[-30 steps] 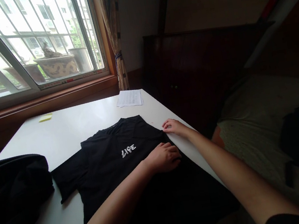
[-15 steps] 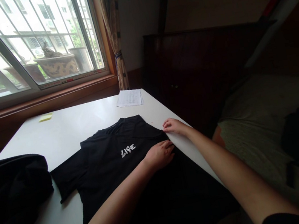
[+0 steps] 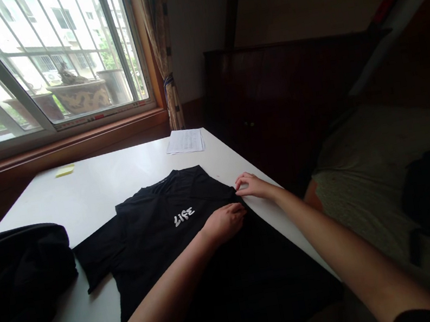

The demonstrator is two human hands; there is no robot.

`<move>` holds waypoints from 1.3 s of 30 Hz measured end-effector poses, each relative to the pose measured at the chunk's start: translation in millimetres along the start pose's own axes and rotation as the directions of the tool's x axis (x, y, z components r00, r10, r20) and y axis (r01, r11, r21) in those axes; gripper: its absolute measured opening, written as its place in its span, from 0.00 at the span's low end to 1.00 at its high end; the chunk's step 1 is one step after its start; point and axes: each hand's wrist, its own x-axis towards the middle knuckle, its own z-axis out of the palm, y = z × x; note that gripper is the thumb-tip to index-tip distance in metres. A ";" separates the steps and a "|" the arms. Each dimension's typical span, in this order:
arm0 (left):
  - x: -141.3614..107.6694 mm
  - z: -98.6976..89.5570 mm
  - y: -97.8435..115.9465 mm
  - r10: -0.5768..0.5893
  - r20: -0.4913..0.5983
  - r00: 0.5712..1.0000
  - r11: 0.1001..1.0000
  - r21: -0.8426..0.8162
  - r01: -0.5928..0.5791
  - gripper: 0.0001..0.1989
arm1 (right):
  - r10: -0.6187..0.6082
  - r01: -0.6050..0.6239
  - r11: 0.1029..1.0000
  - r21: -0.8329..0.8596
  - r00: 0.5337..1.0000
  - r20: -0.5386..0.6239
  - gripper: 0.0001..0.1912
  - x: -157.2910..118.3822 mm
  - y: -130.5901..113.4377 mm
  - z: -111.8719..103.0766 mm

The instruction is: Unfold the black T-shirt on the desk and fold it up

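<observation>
A black T-shirt [image 3: 157,236] with white lettering on its chest lies spread on the white table [image 3: 117,169], its collar toward the window. One sleeve sticks out to the left; the right side is folded inward along the table's right edge. My right hand [image 3: 254,185] pinches the shirt's corner near the right shoulder between thumb and fingers. Just below it, my left hand [image 3: 224,222] rests on the shirt, its bent fingers gathered on the cloth by the right edge. The lower part of the shirt is partly hidden by my left forearm and in shadow.
A heap of dark cloth [image 3: 20,276] lies at the table's left. Papers [image 3: 184,141] and a yellow notepad [image 3: 64,170] are at the far edge. A barred window [image 3: 58,61] and a tied curtain [image 3: 164,54] stand behind; a bed [image 3: 366,201] is to the right.
My left hand has drawn slightly back to the left, its fingers more gathered. My right hand's fingers have bent into a tighter pinch at the shirt's corner. The shirt lies almost unchanged.
</observation>
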 end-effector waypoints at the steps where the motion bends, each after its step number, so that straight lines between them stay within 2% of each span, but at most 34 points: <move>1: -0.2 -0.2 0.2 0.001 0.000 1.000 1.000 0.001 -0.001 0.15 | 0.004 -0.004 1.000 -0.010 1.000 0.013 0.08 -3.6 -0.3 -0.6; 6: 0.6 -2.5 2.0 0.007 0.002 1.000 1.000 0.009 -0.007 0.15 | 0.021 -0.016 0.998 -0.056 0.996 0.088 0.11 -19.2 -2.7 -8.3; 10: 1.5 -4.5 2.6 0.012 -0.001 1.000 1.000 0.015 -0.012 0.14 | 0.095 -0.071 0.984 -0.164 0.985 0.142 0.11 -25.1 -10.9 -15.0; 17: 0.9 -6.4 1.7 0.019 -0.007 1.000 0.999 0.028 -0.019 0.11 | 0.201 -0.169 0.940 -0.296 0.976 0.079 0.06 -20.7 -40.1 -9.5; 21: 0.4 -5.2 1.6 0.013 -0.004 1.000 0.999 0.043 -0.013 0.12 | 0.206 -0.170 0.927 -0.334 0.976 0.072 0.04 -13.9 -47.7 -7.7; 25: -0.1 -3.9 2.7 -0.005 -0.008 1.000 0.998 0.056 0.006 0.14 | 0.161 -0.128 0.941 -0.313 0.984 0.081 0.04 -11.4 -42.9 -12.8; 31: 1.4 2.5 4.2 -0.033 0.010 0.999 0.994 0.106 0.032 0.22 | 0.107 -0.079 0.963 -0.258 0.990 0.096 0.06 -10.2 -23.2 -15.2; 39: 3.4 4.3 10.1 0.006 0.042 0.999 0.994 0.106 -0.010 0.22 | 0.143 -0.124 0.966 -0.227 0.987 0.067 0.12 -9.5 -1.5 -16.0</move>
